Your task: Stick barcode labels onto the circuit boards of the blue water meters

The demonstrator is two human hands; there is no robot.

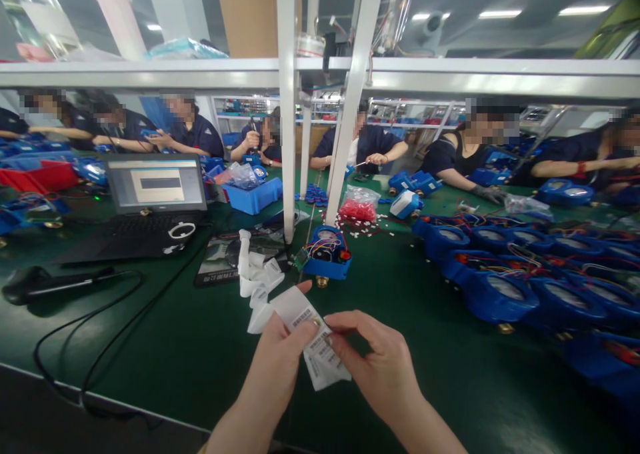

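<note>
A white strip of barcode labels (295,306) is held between my two hands above the green table. My left hand (280,354) grips the strip with the thumb on top. With thumb and index finger, my right hand (377,357) pinches at the strip's right edge; whether a label is peeled loose there I cannot tell. The rest of the strip trails in folds (257,274) onto the table. Just beyond my hands sits a blue meter (327,267) with its wires, a small green circuit board and a brass fitting showing.
A laptop (155,194) stands at the left, with a black handheld scanner (55,284) and its cable before it. Rows of blue meters (505,294) fill the right side. A blue bin (255,195) and a bag of red parts (357,207) lie behind. Co-workers sit across the table.
</note>
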